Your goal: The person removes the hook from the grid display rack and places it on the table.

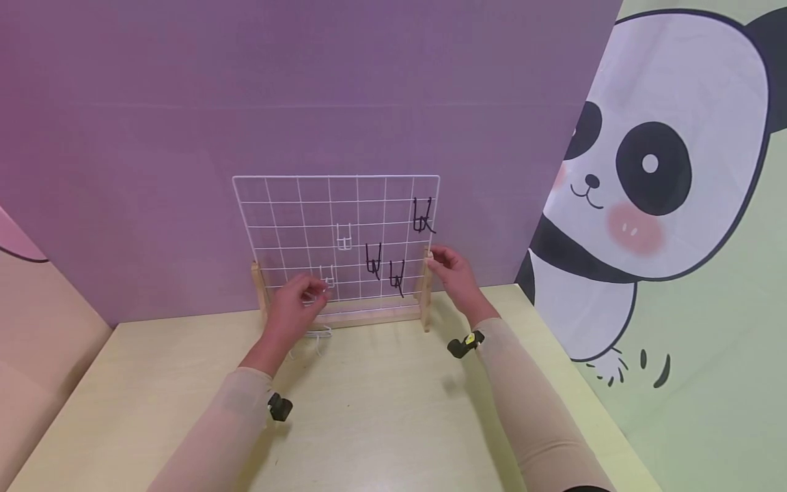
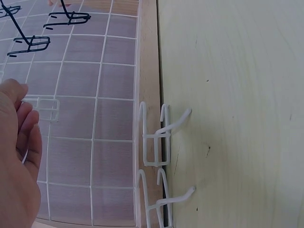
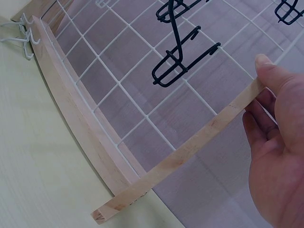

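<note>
A white wire grid (image 1: 313, 202) stands upright in a light wooden base (image 1: 369, 316). At its lower left, my left hand (image 1: 292, 307) pinches a white wire hook (image 2: 47, 108) that sits against the grid; the fingers cover part of the hook. My right hand (image 1: 453, 273) grips the upper end of the right wooden post (image 3: 190, 145) between thumb and fingers. Another white hook (image 1: 344, 237) hangs higher on the grid. Three black hooks hang on the right half: an upper one (image 1: 422, 217), a middle one (image 1: 373, 263) and a lower one (image 1: 396, 277).
Two loose white hooks (image 2: 156, 142) lie at the front edge of the wooden base, near my left wrist. The stand rests on a pale wooden table (image 1: 375, 410), against a purple panel (image 1: 369, 89). A panda picture (image 1: 652, 171) covers the right wall.
</note>
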A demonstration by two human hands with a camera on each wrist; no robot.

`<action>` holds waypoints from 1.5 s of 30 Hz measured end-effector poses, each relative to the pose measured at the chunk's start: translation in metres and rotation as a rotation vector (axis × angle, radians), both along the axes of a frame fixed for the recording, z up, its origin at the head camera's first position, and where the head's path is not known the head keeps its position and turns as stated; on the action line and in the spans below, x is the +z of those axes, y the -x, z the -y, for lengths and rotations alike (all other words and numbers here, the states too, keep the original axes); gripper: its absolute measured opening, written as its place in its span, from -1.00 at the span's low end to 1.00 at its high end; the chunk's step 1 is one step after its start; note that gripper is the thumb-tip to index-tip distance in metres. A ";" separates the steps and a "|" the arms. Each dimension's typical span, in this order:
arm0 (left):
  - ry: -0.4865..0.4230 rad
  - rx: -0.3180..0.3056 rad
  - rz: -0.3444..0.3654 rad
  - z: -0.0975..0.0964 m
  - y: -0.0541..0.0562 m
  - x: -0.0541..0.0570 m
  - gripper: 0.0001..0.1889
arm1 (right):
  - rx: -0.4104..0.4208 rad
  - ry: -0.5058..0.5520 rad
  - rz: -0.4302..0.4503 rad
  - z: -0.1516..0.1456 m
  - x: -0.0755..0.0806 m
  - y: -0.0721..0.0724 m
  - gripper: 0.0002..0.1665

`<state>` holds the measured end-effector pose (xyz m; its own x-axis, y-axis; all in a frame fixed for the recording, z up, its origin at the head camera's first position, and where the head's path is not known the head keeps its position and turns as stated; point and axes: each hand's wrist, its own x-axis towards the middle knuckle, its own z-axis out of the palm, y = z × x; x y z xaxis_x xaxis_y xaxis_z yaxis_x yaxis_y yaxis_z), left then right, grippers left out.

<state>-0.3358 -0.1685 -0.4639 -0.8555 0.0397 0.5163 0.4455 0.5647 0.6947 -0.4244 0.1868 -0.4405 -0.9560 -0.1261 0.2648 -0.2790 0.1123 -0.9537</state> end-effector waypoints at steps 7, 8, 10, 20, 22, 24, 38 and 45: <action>-0.036 0.039 -0.006 0.000 -0.001 -0.001 -0.86 | 0.001 0.002 -0.008 0.001 0.000 0.000 -0.59; -0.039 0.043 -0.013 0.000 -0.001 -0.001 -0.87 | 0.000 0.000 -0.008 0.001 0.000 0.000 -0.59; -0.044 0.049 -0.028 -0.001 -0.001 -0.001 -0.87 | -0.001 -0.002 -0.005 0.001 0.000 -0.001 -0.59; -0.059 0.083 -0.099 -0.001 -0.001 -0.001 -0.88 | 0.004 0.011 -0.014 0.002 -0.001 0.001 -0.59; -0.041 0.094 -0.111 -0.001 -0.001 0.000 -0.88 | 0.005 0.010 -0.009 0.002 0.000 0.000 -0.59; -0.029 0.106 -0.112 -0.001 -0.002 0.001 -0.89 | 0.008 0.009 -0.002 0.002 0.000 -0.001 -0.59; -0.056 0.133 -0.151 0.000 -0.007 0.020 -0.92 | 0.000 0.007 0.004 0.001 0.003 -0.004 -0.59; -0.026 0.129 -0.187 0.004 -0.009 0.021 -0.93 | 0.008 0.013 -0.002 0.001 0.002 -0.003 -0.59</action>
